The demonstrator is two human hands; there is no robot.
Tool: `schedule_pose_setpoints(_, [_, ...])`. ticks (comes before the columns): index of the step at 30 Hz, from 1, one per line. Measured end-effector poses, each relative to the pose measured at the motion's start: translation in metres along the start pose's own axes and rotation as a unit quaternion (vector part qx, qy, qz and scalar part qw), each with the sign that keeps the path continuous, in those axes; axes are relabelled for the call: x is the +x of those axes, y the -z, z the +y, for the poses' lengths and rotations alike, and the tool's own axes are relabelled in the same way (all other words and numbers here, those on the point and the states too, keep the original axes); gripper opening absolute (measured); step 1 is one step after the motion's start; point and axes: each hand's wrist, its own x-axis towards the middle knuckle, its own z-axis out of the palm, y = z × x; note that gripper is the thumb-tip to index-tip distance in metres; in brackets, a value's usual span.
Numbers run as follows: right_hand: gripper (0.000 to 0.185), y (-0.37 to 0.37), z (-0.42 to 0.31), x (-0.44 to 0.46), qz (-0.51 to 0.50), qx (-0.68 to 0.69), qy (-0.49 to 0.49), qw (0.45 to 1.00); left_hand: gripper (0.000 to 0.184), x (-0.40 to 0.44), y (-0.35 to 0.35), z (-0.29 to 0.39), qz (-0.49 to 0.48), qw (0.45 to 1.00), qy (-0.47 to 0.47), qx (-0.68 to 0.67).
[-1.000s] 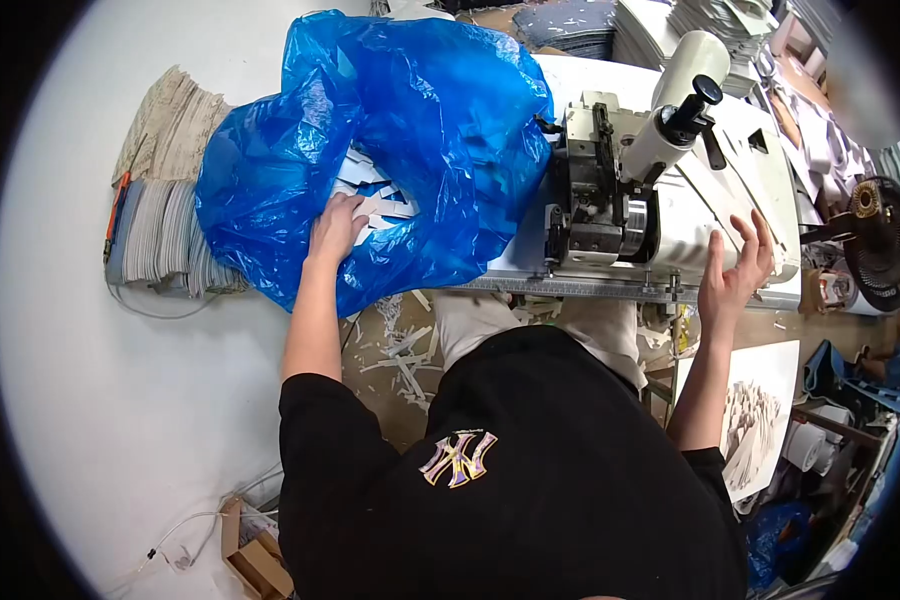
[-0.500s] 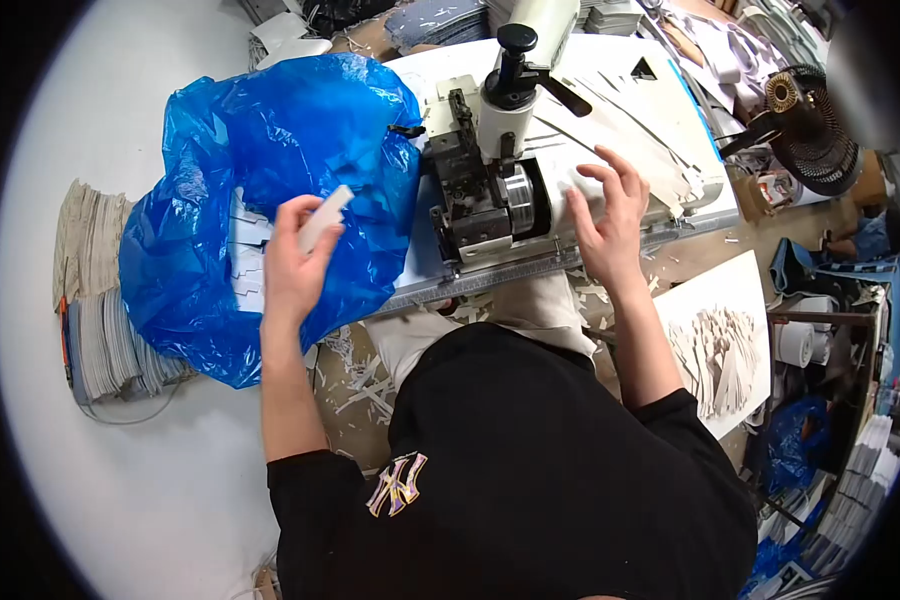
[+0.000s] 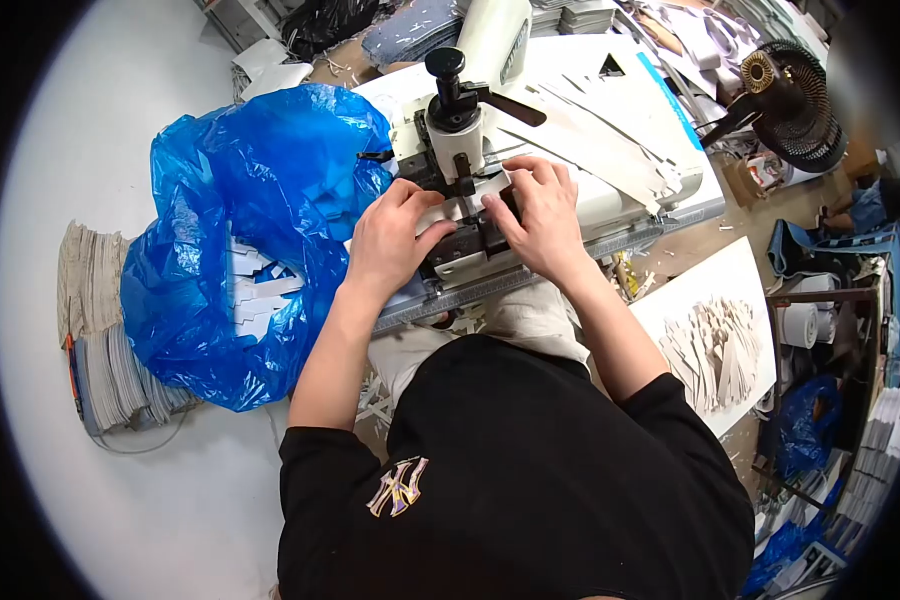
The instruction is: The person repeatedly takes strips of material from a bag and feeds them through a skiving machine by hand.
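Note:
At the machine (image 3: 450,150), my left hand (image 3: 395,235) pinches the left end of a thin white strip (image 3: 457,209) that lies across the machine's front mechanism. My right hand (image 3: 540,215) is on the other side, thumb and forefinger closed on the strip's right end by the dark metal parts. Left of the machine sits an open blue plastic bag (image 3: 260,170) with white cut pieces (image 3: 255,295) inside. The middle of the strip passes under the machine's upright post, and part of it is hidden.
Stacked grey sheets (image 3: 120,375) stand at the far left. Long white strips (image 3: 600,150) lie on the machine's table. A board with beige strips (image 3: 715,350) is at the right, below a black fan (image 3: 795,105). A metal ruler edge (image 3: 550,265) runs along the table front.
My left hand took a white strip from the blue bag and carried it right to the machine. My right hand moved left and closed on it. The view has shifted.

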Motion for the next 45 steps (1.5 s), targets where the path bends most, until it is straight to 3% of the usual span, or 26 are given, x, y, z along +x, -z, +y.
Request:
schedule_pose_setpoints(3, [0.019,0.002,0.007,0.002,0.008,0.003,0.006,1.0,0.032,-0.002,-0.005,0.0,0.004,1.0,0.018,-0.019])
schedule_pose_setpoints(5, [0.017,0.022,0.018,0.005,0.071,0.012,-0.048,0.996,0.031,-0.004,-0.005,-0.001,0.014,0.998,0.04,-0.043])
schedule_pose_setpoints(8, [0.015,0.052,0.038,-0.004,0.113,0.001,-0.055,0.992,0.029,-0.01,-0.006,-0.005,0.038,0.998,0.03,-0.034])
schedule_pose_setpoints(10, [0.019,0.066,0.051,-0.009,0.168,0.026,-0.115,0.979,0.028,-0.011,-0.003,-0.007,0.052,0.998,0.019,-0.034])
schedule_pose_setpoints(15, [0.032,0.075,0.077,-0.016,0.222,-0.023,-0.222,0.949,0.018,-0.042,0.046,-0.041,0.106,0.987,0.117,-0.006])
schedule_pose_setpoints(18, [0.05,0.071,0.071,-0.016,0.169,-0.208,-0.243,0.932,0.016,-0.072,0.077,-0.093,0.144,0.973,0.174,0.041])
schedule_pose_setpoints(20, [0.062,0.069,0.085,-0.022,0.216,-0.204,-0.214,0.931,0.016,-0.105,0.096,-0.124,0.161,0.953,0.237,0.103])
schedule_pose_setpoints(22, [0.06,0.071,0.086,-0.024,0.211,-0.209,-0.195,0.935,0.025,-0.143,0.11,-0.178,0.085,0.929,0.285,0.221])
schedule_pose_setpoints(25, [0.053,0.066,0.066,-0.023,0.216,-0.151,-0.136,0.955,0.036,-0.198,0.111,-0.227,-0.019,0.94,0.234,0.25])
schedule_pose_setpoints(34, [0.037,0.05,0.036,-0.02,0.147,-0.127,-0.052,0.98,0.035,-0.19,0.119,-0.21,-0.083,0.926,0.341,0.139])
schedule_pose_setpoints(39, [0.033,0.045,0.034,-0.025,0.127,-0.12,-0.047,0.984,0.032,-0.185,0.118,-0.21,-0.125,0.93,0.284,0.197])
schedule_pose_setpoints(42, [0.033,0.043,0.033,-0.025,0.121,-0.113,-0.044,0.985,0.023,-0.186,0.112,-0.221,-0.079,0.957,0.211,0.183])
schedule_pose_setpoints(45, [0.032,0.043,0.034,-0.025,0.124,-0.105,-0.042,0.986,0.018,-0.181,0.12,-0.219,-0.063,0.954,0.235,0.175])
